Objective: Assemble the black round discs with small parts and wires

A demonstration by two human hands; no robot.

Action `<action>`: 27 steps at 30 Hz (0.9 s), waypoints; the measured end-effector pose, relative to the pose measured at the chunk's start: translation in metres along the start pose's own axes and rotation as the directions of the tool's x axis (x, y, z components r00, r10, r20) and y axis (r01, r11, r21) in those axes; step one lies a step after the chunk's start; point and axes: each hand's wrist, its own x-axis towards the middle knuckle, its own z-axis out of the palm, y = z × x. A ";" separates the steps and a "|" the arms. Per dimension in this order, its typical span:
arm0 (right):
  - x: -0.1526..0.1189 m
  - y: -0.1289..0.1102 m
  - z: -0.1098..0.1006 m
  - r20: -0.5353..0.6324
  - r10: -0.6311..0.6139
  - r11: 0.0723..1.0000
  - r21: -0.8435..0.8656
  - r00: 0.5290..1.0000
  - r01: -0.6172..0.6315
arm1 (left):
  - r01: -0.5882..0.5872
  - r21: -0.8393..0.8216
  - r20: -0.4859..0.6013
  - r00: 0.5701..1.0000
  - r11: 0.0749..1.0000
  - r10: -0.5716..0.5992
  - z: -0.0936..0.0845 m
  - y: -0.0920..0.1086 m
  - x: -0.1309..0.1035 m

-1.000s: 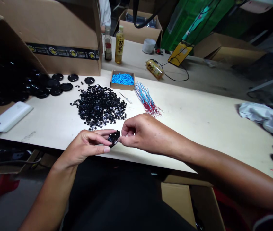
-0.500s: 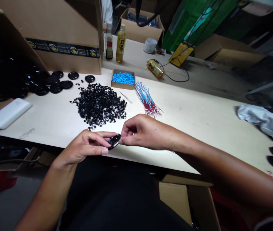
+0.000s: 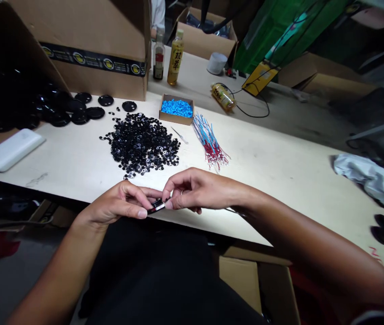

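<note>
My left hand (image 3: pixel 119 203) grips a small round black part (image 3: pixel 156 206) between thumb and fingers, above the table's front edge. My right hand (image 3: pixel 192 192) is pinched at the right rim of that part; whatever lies between its fingertips is too small to make out. Beyond my hands is a pile of small black pieces (image 3: pixel 141 144). To its right lie a thin pointed tool (image 3: pixel 179 135) and a bundle of red, white and blue wires (image 3: pixel 210 142). Behind them stands a small carton of blue pieces (image 3: pixel 176 118).
A white power bank (image 3: pixel 12 150) lies at the left, near black discs (image 3: pixel 95 113) and a large cardboard box (image 3: pixel 93 72). Two upright bottles (image 3: pixel 175 58), a bottle on its side (image 3: pixel 223 97) and a yellow device (image 3: pixel 260 79) are farther back. White cloth (image 3: pixel 371 178) lies right.
The black part now appears flatter and more edge-on. My right hand has shifted slightly left, its fingertips closer in over the part's rim. The camera view has moved a little.
</note>
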 end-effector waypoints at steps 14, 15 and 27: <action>0.004 0.015 0.007 -0.104 0.010 0.997 0.083 0.995 -0.001 | -0.049 0.084 0.018 0.999 0.995 0.048 0.003 0.004 -0.005; 0.005 0.016 0.008 -0.112 0.010 0.997 0.081 0.994 -0.001 | -0.050 0.140 0.008 0.999 0.989 0.049 0.004 0.006 -0.005; 0.011 0.031 0.024 -0.292 -0.111 0.994 -0.031 0.950 0.106 | -0.047 0.164 -0.158 0.985 0.985 0.073 0.017 -0.001 -0.002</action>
